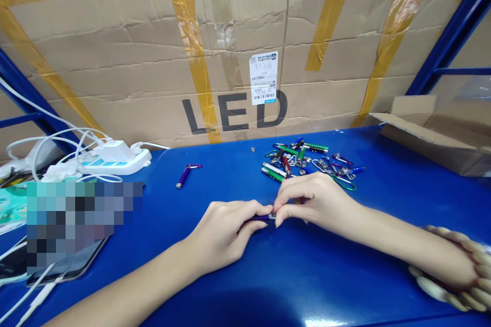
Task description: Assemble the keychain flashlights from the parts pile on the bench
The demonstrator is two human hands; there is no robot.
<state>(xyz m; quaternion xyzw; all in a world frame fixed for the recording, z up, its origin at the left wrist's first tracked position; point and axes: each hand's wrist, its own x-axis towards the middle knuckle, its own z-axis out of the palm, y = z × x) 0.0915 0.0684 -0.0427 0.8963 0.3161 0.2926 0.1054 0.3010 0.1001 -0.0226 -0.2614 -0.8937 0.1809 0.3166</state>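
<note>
Both hands rest on the blue table (307, 276) and meet at its middle. My left hand (226, 227) is curled around the body of a small purple keychain flashlight (264, 217). My right hand (312, 199) pinches the silver end of that same flashlight with thumb and fingers. Most of the flashlight is hidden by the fingers. Just beyond my right hand lies a pile of several small flashlights (307, 163) in green, red, blue and silver, with carabiner clips. A single purple flashlight (184, 176) with a clip lies apart to the left.
A large taped cardboard box marked LED (238, 61) stands behind the table. A white power strip (115, 159) with cables sits at the left, a phone (69, 260) at the front left, an open cardboard box (433, 133) at the right. A beaded bracelet (460, 271) circles my right wrist.
</note>
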